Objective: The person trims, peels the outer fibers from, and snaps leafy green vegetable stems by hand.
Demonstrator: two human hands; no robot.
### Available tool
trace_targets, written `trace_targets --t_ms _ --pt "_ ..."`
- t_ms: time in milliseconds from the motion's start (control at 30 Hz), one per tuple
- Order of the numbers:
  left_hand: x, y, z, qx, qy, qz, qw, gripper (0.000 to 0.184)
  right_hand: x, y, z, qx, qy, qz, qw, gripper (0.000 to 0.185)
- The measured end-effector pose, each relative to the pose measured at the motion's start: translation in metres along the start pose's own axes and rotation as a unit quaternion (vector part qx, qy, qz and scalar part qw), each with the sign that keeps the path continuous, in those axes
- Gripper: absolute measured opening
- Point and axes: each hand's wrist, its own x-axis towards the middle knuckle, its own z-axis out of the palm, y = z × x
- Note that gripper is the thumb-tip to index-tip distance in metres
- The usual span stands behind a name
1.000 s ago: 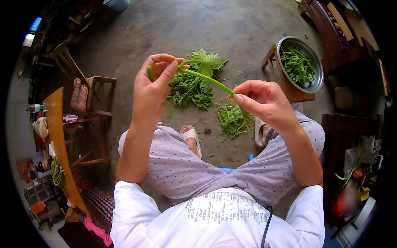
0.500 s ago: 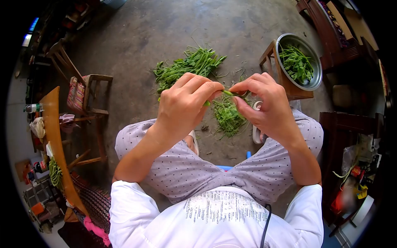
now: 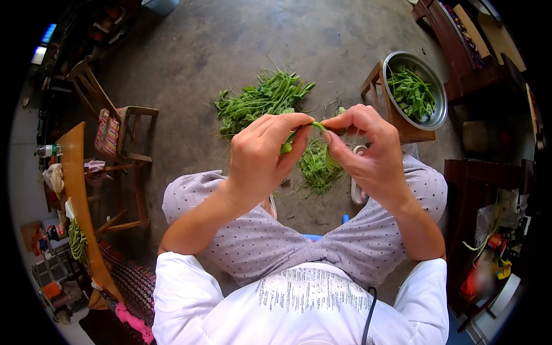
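Note:
A green stem (image 3: 317, 125) is bent in a small arch between my two hands, above the floor. My left hand (image 3: 264, 146) pinches one side of it, and a thick green end pokes out below those fingers. On the other side, the thumb and fingertips of my right hand (image 3: 368, 146) grip it. Beyond my hands lies a heap of leafy green stems (image 3: 261, 98) on the floor. A smaller pile of thin green scraps (image 3: 316, 169) is below and between my hands, partly covered by them.
At the right, a metal basin (image 3: 443, 106) of greens rests on a wooden stool (image 3: 411, 134). A wooden chair (image 3: 138, 109) and a table edge (image 3: 77, 172) are at the left. A blue container (image 3: 161, 6) is at the far top left.
Compared with a second ago, my hands have come together and the long stem between them is now a short bent piece. My left hand has moved right and down, uncovering the leafy heap.

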Motion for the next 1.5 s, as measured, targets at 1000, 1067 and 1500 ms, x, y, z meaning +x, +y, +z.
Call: trace_targets --t_ms 1000,1067,1500 --pt "0.001 0.005 -0.008 -0.516 -0.028 -0.339 0.786 0.02 0.003 -0.003 0.01 -0.032 0.049 -0.095 0.994 0.015" --pt "0.002 0.004 -0.009 -0.552 -0.02 -0.362 0.751 0.02 0.004 -0.002 0.012 -0.077 0.056 -0.13 0.987 0.017" --pt "0.01 -0.007 -0.019 -0.584 -0.042 -0.499 0.639 0.022 0.005 -0.003 0.017 -0.197 0.04 -0.212 0.956 0.016"
